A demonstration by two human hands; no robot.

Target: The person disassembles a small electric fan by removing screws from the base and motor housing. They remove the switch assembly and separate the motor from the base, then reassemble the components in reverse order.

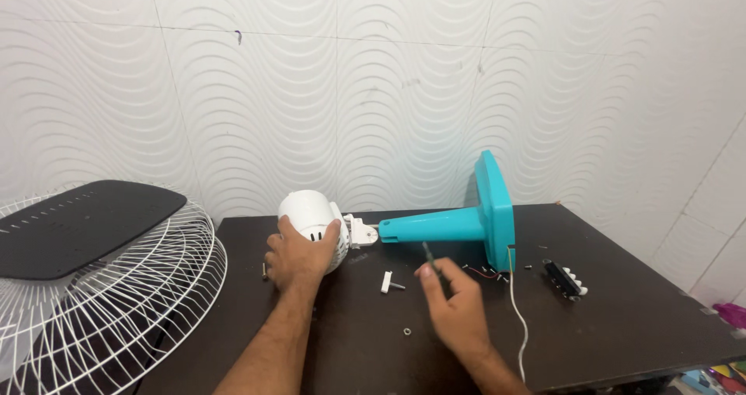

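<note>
Steadying the white fan motor housing (312, 218) with the left hand (298, 257): palm over the top, fingers wrapped around the rounded shell and closed on it, so it looks pinned against the dark table (622, 302). Housing lies on its side at the table's back edge, its white neck bracket (359, 231) touching the end of the teal fan stand (454, 225), which also lies flat with its base plate upright.

Right hand (454, 298) pinches a thin screwdriver (430, 258) between thumb and fingertips, other fingers curled, tip angled up towards the stand's column, just short of it.

Loose parts near the hands: small white clip (386, 281), a nut (407, 332), black switch block (565, 278), white cable (519, 309). White wire fan guard (116, 302) sits off to the left.
</note>
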